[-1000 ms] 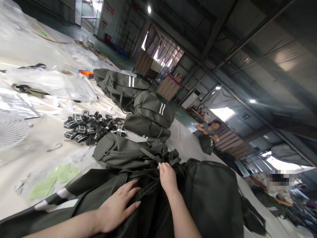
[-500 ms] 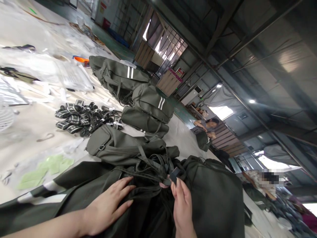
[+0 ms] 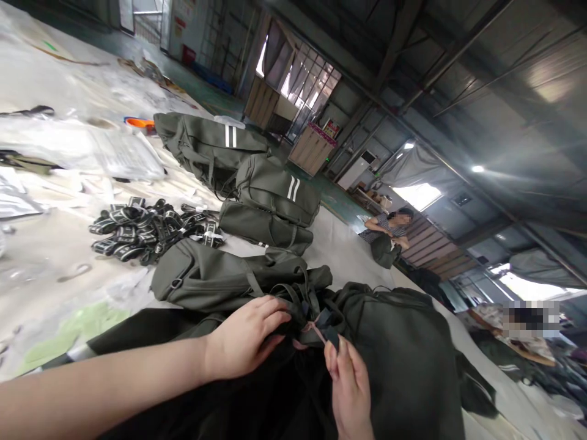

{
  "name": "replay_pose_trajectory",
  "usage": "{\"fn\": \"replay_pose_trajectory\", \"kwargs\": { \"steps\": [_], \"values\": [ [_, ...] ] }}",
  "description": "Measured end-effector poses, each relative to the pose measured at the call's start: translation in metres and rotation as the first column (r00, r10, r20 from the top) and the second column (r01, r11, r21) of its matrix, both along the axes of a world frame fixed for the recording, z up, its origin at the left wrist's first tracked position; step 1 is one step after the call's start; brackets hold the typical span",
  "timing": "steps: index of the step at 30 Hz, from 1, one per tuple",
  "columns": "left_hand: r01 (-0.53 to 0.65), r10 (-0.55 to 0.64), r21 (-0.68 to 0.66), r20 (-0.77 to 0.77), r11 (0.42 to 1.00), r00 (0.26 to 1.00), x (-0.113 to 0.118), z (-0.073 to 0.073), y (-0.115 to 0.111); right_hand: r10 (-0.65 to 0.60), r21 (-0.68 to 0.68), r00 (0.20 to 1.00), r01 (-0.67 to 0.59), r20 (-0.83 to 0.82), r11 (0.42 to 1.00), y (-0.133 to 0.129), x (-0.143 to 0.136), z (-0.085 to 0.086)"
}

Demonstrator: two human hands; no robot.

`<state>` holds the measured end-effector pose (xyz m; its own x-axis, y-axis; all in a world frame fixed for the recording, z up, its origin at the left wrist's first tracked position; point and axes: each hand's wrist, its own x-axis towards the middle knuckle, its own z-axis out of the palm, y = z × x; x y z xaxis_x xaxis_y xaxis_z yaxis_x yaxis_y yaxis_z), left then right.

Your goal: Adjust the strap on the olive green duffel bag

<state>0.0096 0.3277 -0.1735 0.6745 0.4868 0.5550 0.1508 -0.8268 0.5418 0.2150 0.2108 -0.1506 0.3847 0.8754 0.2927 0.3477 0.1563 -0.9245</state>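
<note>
Worktop (image 3: 55, 244), pale, long, cluttered

Dark olive bag (image 3: 403, 366): lies at the near edge of the worktop, under both hands, straps bunched at its top

Left hand (image 3: 245, 336): resting on the bag's tangled black straps (image 3: 293, 299), fingers curled loosely over them

Right hand (image 3: 351, 385): just beside the left, fingers pressed together, pinching a small dark tag (image 3: 328, 321) with a thin pinkish cord (image 3: 314, 329) at the strap bunch

Second olive bag (image 3: 206, 281): flat, touching the far side of the held one

Stack of olive duffels with white double stripes (image 3: 257, 183): farther along

Heap of black-and-white webbing straps (image 3: 147, 229): left of the stack

Clear plastic sheets (image 3: 92, 146): far left

Seated person (image 3: 389, 229): well apart, beyond the worktop
</note>
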Motion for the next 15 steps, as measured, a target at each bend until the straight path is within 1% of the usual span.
{"fn": "replay_pose_trajectory", "kwargs": {
  "steps": [1,3,6,9,12,15],
  "values": [
    [0.016,-0.016,0.020,-0.017,1.000,1.000,0.014,0.007,0.008,-0.037,-0.006,0.999,0.037,-0.021,0.999,-0.001,0.003,-0.004],
    [0.037,-0.033,0.050,-0.080,0.998,0.996,0.042,0.014,0.018,-0.092,-0.028,0.995,0.090,-0.044,0.996,-0.003,0.008,-0.013],
    [0.019,0.005,0.121,-0.190,0.993,0.982,0.072,0.011,0.023,-0.121,-0.065,0.993,0.120,-0.016,0.991,-0.006,0.011,-0.021],
    [0.002,0.041,0.167,-0.252,0.986,0.967,0.082,0.007,0.019,-0.075,-0.092,0.996,0.078,0.039,0.993,-0.006,0.009,-0.021],
    [-0.002,0.057,0.188,-0.284,0.982,0.957,0.084,0.005,0.011,-0.020,-0.106,0.996,0.029,0.083,0.994,-0.001,0.003,-0.015],
    [-0.025,0.082,0.182,-0.313,0.983,0.946,0.084,0.003,0.005,-0.007,-0.107,0.986,0.025,0.168,0.994,0.006,-0.001,-0.008]
  ]
}}
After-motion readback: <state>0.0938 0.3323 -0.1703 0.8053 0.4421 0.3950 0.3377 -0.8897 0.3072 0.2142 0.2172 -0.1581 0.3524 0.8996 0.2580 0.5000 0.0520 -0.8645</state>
